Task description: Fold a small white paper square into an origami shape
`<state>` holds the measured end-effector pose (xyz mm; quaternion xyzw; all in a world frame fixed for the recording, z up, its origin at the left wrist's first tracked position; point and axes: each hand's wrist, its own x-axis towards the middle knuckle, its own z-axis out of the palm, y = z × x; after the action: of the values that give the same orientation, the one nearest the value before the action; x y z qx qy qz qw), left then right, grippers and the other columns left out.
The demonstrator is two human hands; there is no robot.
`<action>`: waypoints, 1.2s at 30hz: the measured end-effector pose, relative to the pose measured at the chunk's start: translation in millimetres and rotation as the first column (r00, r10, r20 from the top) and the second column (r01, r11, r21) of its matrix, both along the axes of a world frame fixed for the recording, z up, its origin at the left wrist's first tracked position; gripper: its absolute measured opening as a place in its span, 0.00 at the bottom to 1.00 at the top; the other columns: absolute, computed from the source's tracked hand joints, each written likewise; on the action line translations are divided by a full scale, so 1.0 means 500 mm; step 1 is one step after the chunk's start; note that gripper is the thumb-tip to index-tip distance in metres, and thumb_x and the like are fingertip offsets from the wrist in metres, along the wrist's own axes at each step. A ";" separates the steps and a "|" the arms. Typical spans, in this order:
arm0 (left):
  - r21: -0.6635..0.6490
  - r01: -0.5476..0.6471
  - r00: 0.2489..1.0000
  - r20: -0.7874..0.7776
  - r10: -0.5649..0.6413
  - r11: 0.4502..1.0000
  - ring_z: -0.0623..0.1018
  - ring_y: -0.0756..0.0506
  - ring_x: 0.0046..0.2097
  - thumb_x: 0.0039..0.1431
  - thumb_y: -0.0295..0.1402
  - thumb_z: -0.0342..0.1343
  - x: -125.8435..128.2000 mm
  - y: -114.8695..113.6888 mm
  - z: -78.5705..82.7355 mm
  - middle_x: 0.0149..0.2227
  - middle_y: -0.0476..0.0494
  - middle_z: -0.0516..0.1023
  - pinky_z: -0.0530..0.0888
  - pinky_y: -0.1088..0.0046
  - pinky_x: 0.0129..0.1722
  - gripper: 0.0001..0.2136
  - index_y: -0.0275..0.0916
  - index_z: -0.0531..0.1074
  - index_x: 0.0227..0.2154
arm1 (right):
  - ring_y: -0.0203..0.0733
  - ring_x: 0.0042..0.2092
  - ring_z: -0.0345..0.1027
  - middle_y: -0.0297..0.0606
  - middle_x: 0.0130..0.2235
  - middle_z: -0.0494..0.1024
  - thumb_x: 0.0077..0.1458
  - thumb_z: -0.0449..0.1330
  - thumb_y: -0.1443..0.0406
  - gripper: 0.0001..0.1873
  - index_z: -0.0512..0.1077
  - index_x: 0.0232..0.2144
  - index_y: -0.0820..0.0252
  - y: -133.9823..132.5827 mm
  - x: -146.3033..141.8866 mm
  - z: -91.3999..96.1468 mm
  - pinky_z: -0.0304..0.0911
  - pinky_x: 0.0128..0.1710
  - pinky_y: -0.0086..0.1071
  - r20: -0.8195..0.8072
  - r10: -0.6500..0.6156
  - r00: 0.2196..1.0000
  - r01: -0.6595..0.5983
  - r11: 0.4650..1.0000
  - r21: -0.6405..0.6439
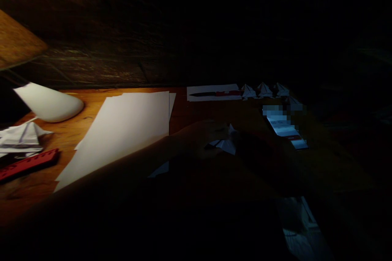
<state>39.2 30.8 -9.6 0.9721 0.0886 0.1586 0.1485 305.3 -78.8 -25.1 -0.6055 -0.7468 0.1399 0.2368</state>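
The scene is very dark. My left forearm reaches in from the lower left, and my left hand [199,134] rests on the wooden table [73,130] at the centre. Its fingers are closed on a small folded white paper [226,144]. My right hand [260,151] is only a dark shape just right of that paper, and its fingers do not show. A lit phone [286,128] lies a little further right.
A stack of white sheets [128,126] lies left of centre. A white lamp base [49,102], a folded paper [21,136] and a red ruler [27,163] are at the left. At the back are several small folded paper pieces [263,89] and a dark pointed tool on a sheet [214,93].
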 end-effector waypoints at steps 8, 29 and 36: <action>-0.006 0.000 1.000 -0.032 -0.001 1.000 0.73 0.37 0.54 0.62 0.33 0.56 -0.002 0.003 0.002 0.52 0.35 0.73 0.72 0.56 0.54 0.16 0.40 0.71 0.52 | 0.48 0.46 0.75 0.41 0.50 0.79 0.60 0.60 0.64 0.16 0.78 0.50 0.51 0.098 -0.003 0.024 0.67 0.42 0.39 0.027 0.333 0.942 -0.333 0.943 -0.030; -0.021 0.015 0.999 -0.034 -0.016 1.000 0.72 0.37 0.59 0.61 0.33 0.57 -0.004 0.009 0.003 0.58 0.36 0.71 0.71 0.54 0.58 0.20 0.42 0.69 0.56 | 0.41 0.39 0.73 0.38 0.48 0.79 0.62 0.56 0.64 0.14 0.80 0.45 0.50 0.100 -0.001 0.011 0.61 0.35 0.33 0.142 0.406 0.903 -0.418 0.905 0.071; -0.004 -0.003 0.998 -0.055 0.003 1.000 0.74 0.38 0.54 0.63 0.36 0.55 -0.005 0.010 0.008 0.55 0.36 0.72 0.73 0.56 0.54 0.16 0.40 0.70 0.53 | 0.39 0.35 0.72 0.41 0.42 0.80 0.64 0.55 0.63 0.13 0.79 0.40 0.58 0.089 0.000 0.020 0.53 0.29 0.31 0.312 0.418 0.853 -0.462 0.883 0.080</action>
<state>36.8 35.7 -5.5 0.9757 0.0942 0.1319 0.1477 305.1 -34.4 -15.0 -0.4119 -0.9003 0.0442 0.1336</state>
